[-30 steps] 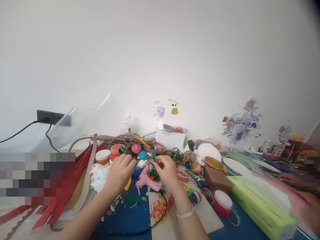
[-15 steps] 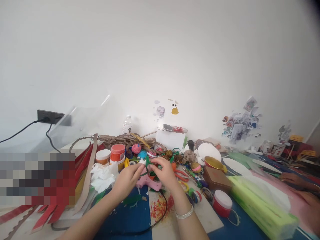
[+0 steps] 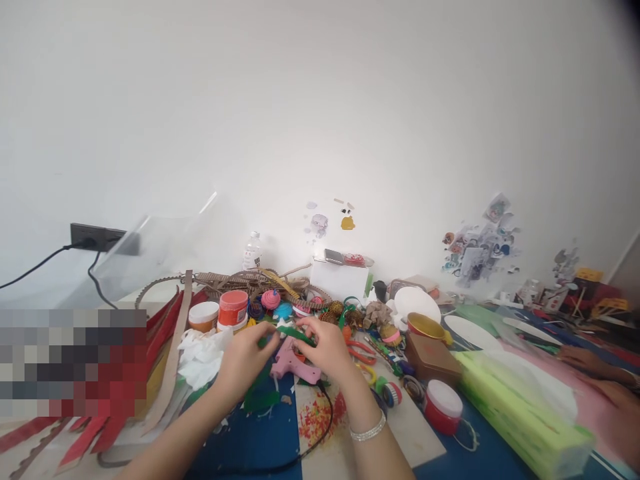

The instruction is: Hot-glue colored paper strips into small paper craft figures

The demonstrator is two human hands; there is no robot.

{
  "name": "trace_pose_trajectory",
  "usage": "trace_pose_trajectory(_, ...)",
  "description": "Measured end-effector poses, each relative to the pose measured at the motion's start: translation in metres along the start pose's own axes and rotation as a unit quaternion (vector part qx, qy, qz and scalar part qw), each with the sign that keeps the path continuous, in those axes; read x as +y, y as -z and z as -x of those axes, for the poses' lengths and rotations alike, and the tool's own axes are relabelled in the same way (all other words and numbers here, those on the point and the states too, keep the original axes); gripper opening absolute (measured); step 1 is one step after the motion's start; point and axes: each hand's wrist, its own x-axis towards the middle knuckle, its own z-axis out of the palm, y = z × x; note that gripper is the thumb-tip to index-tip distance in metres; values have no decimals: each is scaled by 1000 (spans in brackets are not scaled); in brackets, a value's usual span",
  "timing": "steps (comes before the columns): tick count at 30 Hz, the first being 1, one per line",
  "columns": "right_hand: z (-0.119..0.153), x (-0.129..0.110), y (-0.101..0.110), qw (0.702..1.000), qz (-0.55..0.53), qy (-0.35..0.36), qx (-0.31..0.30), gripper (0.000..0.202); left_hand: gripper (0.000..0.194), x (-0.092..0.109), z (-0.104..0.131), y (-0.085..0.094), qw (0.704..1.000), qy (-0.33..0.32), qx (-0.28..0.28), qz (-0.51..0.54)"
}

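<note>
My right hand [image 3: 323,343], with a sparkling bracelet at its wrist, pinches a small green strip [image 3: 296,333] over the middle of the cluttered table. Close to the strip's left end is my left hand [image 3: 249,353], its thumb and fingers curved and apart with nothing visible between them. Just below the hands lies a pink glue gun [image 3: 294,365], its black cord trailing toward the front. Green scraps [image 3: 261,400] lie on the blue surface below my left hand.
Paint jars [image 3: 234,308] and crumpled white tissue [image 3: 200,357] sit at left. Orange-handled scissors [image 3: 362,353], a brown box [image 3: 431,360], a red jar [image 3: 443,407] and a long green pack [image 3: 520,413] lie at right. Another person's hands [image 3: 585,360] rest at the far right.
My left hand has moved left, away from the green piece, and its fingers have opened. The green piece now lies flatter at my right hand's fingers.
</note>
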Motion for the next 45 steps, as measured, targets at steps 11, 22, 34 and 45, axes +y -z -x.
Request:
trace_pose_trajectory(11, -3, 22, 21, 981, 149, 63, 105, 24, 27, -7, -6, 7, 969, -9, 29, -244)
trace_pose_trajectory(22, -1, 37, 22, 984, 157, 15, 86, 39, 34, -1, -8, 16, 973, 69, -11, -218)
trace_pose_trajectory(34, -5, 5, -18, 993, 92, 74, 5, 48, 41, 13, 6, -11, 990, 20, -139, 33)
trace_pose_trajectory(45, -4, 10, -3, 984, 123, 119, 56, 27, 22, 3, 0, -3, 996, 36, -57, -53)
